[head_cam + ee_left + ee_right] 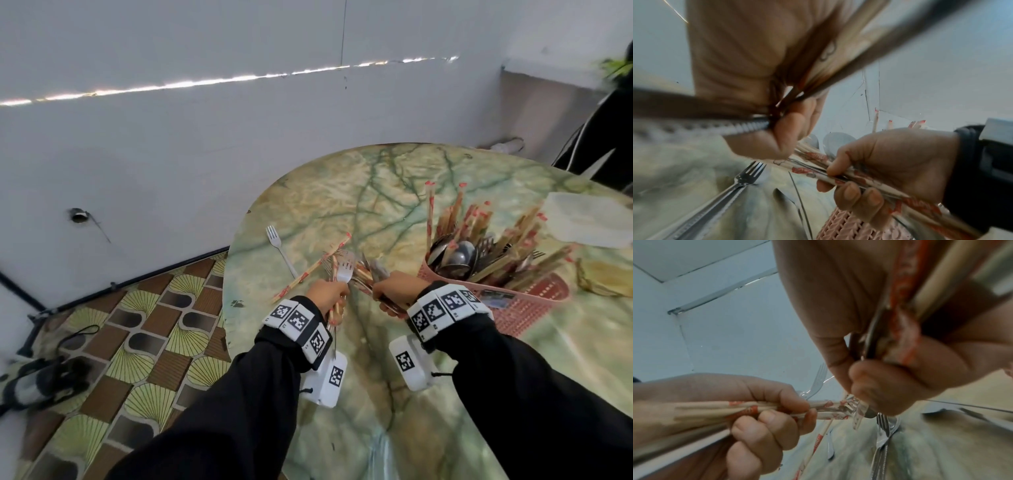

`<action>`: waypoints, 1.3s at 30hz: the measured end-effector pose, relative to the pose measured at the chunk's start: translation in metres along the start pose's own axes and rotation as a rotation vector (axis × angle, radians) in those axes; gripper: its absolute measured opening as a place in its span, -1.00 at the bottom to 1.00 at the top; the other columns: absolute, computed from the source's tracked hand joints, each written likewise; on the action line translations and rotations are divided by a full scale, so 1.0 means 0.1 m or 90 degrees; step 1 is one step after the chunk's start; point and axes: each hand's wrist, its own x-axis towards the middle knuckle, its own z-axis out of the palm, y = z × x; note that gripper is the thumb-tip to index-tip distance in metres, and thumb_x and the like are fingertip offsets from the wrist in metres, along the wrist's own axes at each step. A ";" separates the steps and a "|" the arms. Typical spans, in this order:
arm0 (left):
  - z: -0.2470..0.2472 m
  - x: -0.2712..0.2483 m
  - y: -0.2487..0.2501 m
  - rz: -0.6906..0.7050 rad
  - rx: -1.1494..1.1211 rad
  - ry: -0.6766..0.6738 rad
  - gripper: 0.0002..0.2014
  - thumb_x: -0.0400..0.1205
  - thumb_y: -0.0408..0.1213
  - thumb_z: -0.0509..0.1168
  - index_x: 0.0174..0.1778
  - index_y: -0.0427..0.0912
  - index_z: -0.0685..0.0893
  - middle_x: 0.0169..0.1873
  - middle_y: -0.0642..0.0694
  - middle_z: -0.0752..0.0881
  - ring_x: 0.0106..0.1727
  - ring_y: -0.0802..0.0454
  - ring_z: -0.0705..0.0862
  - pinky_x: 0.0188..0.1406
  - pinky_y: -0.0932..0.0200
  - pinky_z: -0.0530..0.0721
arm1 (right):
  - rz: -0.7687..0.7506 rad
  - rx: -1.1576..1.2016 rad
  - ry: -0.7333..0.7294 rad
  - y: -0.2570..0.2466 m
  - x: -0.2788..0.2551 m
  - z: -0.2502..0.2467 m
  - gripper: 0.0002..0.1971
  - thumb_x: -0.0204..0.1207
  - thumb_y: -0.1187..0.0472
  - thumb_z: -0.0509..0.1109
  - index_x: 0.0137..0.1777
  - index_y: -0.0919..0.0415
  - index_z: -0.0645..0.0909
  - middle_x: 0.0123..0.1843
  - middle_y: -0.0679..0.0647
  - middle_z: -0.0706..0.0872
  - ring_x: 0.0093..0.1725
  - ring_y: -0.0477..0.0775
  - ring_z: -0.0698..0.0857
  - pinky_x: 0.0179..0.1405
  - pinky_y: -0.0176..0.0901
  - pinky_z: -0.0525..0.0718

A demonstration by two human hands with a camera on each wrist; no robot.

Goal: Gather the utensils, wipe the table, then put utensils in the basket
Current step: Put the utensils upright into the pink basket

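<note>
Lying loose at the left of the marbled green table (pixel 342 192), one steel fork (pixel 279 247) and a paper-wrapped chopstick pair (pixel 317 267) rest just beyond my left hand (pixel 327 295), which grips a bundle of forks and chopsticks (pixel 342 265). My right hand (pixel 394 289), close beside it, clamps a second utensil bundle (pixel 851 176). Right of it, touching my wrist, stands the pink perforated plastic basket (pixel 527 301), crammed with spoons and chopsticks, with a white cloth (pixel 589 219) behind.
</note>
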 end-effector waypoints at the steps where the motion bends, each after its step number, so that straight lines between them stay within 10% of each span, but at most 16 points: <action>1: 0.00 -0.01 0.00 -0.004 -0.023 -0.007 -0.69 0.60 -0.49 0.11 -0.46 -0.17 0.30 -0.82 0.03 0.27 -0.85 0.17 0.20 -0.73 0.55 0.15 | 0.004 0.016 -0.006 0.01 -0.03 -0.01 -0.80 0.55 0.46 0.14 -0.31 0.34 0.37 -0.47 0.21 0.39 -0.89 -0.10 0.36 -0.82 -0.56 0.27; 23: 0.70 -0.23 -0.42 0.068 -0.120 0.091 -0.78 0.56 -0.50 0.30 -0.41 -0.29 0.50 -0.83 0.02 0.46 -0.82 0.17 0.38 -0.75 0.40 0.37 | 0.003 0.132 -0.107 0.85 -0.50 -0.35 -0.79 0.59 0.34 0.23 -0.29 0.30 0.51 -0.56 0.07 0.59 -0.75 -0.09 0.48 -0.80 -0.41 0.35; 30: 1.03 -0.27 -0.60 0.078 -0.102 0.131 -0.80 0.45 -0.47 0.44 -0.39 -0.24 0.56 -0.55 -0.18 0.53 -0.70 0.07 0.40 -0.59 0.28 0.35 | -0.030 0.170 -0.120 1.16 -0.66 -0.30 -0.79 0.59 0.39 0.24 -0.29 0.32 0.55 -0.56 0.05 0.65 -0.71 -0.10 0.55 -0.75 -0.35 0.51; 36: 1.30 -0.40 -0.66 0.072 -0.096 0.154 -0.81 0.42 -0.60 0.41 -0.41 -0.30 0.57 -0.73 -0.07 0.57 -0.80 0.14 0.45 -0.73 0.39 0.39 | -0.050 0.215 -0.130 1.43 -0.74 -0.39 -0.90 0.59 0.34 0.27 -0.14 0.31 0.58 -0.36 0.16 0.79 -0.50 0.03 0.73 -0.42 -0.19 0.72; 39: 1.43 -0.47 -0.68 0.101 -0.065 0.188 -0.83 0.36 -0.51 0.49 -0.21 -0.38 0.64 -0.43 -0.22 0.66 -0.56 0.01 0.54 -0.51 0.27 0.50 | -0.086 0.196 -0.101 1.59 -0.77 -0.49 -0.92 0.54 0.35 0.30 -0.12 0.24 0.62 -0.12 0.28 0.78 -0.19 0.20 0.77 -0.07 0.02 0.75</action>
